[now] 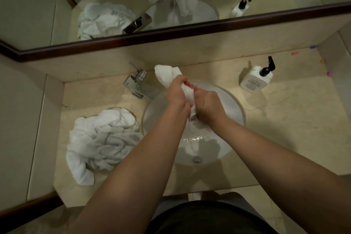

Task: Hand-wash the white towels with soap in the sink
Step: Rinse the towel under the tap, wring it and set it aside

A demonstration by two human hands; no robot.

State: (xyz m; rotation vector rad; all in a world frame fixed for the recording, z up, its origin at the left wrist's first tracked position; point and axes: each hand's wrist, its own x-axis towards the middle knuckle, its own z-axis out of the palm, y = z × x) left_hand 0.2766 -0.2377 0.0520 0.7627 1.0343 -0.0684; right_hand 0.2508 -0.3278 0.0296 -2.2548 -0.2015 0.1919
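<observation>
Both hands, the left hand (175,91) and right hand (209,104), grip one twisted white towel (187,92) above the sink (235,108); wringing off-centre could splash the counter (284,129).

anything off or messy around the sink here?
Mostly fine. A heap of white towels lies crumpled on the counter left of the sink, not in it. Both hands wring one towel over the basin. Soap bottle stands upright.
</observation>
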